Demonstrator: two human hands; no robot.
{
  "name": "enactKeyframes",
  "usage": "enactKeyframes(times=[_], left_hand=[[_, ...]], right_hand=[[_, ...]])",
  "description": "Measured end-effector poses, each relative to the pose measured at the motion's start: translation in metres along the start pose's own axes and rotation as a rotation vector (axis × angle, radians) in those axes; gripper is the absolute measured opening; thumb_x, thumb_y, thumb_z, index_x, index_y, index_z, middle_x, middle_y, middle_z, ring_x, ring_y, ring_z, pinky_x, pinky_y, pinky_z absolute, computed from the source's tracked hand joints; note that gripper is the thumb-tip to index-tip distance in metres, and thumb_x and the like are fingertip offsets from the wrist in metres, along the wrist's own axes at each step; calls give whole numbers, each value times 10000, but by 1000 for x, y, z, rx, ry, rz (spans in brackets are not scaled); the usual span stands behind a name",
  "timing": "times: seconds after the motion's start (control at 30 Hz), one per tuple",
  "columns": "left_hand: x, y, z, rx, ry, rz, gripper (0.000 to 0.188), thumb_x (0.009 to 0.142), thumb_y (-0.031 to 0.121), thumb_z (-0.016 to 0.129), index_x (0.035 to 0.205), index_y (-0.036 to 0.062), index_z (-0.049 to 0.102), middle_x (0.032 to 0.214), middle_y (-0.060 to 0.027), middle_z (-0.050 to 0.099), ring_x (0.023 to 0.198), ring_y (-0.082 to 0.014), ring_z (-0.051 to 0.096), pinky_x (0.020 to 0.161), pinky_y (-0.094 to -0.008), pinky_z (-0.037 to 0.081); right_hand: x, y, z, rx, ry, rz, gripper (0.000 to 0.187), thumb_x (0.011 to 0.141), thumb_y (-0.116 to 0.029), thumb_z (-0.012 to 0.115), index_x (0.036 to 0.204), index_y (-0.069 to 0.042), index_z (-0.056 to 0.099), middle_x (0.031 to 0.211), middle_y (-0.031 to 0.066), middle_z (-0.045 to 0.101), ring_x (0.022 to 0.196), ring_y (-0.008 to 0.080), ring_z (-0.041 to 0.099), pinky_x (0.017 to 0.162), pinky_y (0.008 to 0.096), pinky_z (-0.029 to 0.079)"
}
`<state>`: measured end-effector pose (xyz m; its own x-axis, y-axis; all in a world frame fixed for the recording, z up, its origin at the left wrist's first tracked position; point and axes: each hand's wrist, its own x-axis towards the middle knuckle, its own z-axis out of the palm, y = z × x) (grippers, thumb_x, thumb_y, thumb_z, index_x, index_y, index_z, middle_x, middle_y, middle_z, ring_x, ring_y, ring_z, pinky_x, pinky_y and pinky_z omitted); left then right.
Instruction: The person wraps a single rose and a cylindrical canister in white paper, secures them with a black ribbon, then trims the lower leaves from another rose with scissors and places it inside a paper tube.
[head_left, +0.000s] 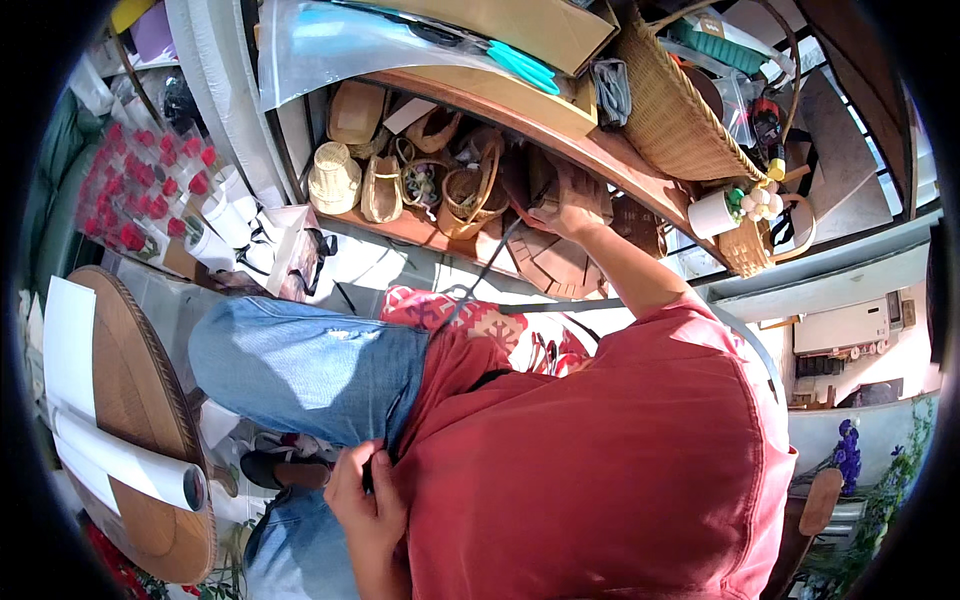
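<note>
My right hand (572, 208) reaches into the low wooden shelf. Its fingers are bent round the edge of a brown box (543, 178), partly in shadow. Just below that hand are brown slatted wooden pieces (565, 262). To its left stands a wicker basket with a tall handle (468, 200), beside several smaller baskets and a pale woven pot (334, 180). My left hand (368, 500) rests at my lap, by the hem of my red shirt (600, 450) and my jeans (310, 355). Its fingers are curled in, with something small and dark among them that I cannot make out.
Above the shelf lie a clear plastic bag (330, 50), turquoise-handled scissors (525, 66) and a large woven basket (680, 95). Wrapped red roses (150, 190) stand at the far left. A round wooden table (150, 400) bears a white roll (130, 460). A white potted plant (712, 213) is at right.
</note>
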<state>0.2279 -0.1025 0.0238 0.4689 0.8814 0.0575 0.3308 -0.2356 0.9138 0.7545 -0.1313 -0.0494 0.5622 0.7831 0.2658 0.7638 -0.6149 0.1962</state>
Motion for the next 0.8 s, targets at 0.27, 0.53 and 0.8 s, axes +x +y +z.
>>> enactKeyframes(times=[0.27,0.53,0.8], left_hand=[[-31,-2,-65,233,42,-131,47,873,-38,639,907,-14,661,780,-177,618,672,-357,615,609,-388,474],[-106,-6,-104,331,331,-365,67,892,-58,604,926,-16,643,784,-162,626,663,-308,613,625,-358,480],[-232,-51,-184,508,552,-679,138,1025,58,543,962,-51,602,769,-51,568,701,-119,489,622,-272,420]], right_hand=[[40,-2,-13,300,-420,-18,1146,706,-581,836,1600,-104,300,1590,247,368,1472,380,366,1218,452,319],[84,86,108,43,-84,-214,895,826,-606,735,1524,-131,436,1323,273,604,1236,456,577,1042,536,474],[80,96,100,-106,59,-406,472,951,-424,652,1364,-208,577,1112,260,648,1020,464,644,852,591,533]])
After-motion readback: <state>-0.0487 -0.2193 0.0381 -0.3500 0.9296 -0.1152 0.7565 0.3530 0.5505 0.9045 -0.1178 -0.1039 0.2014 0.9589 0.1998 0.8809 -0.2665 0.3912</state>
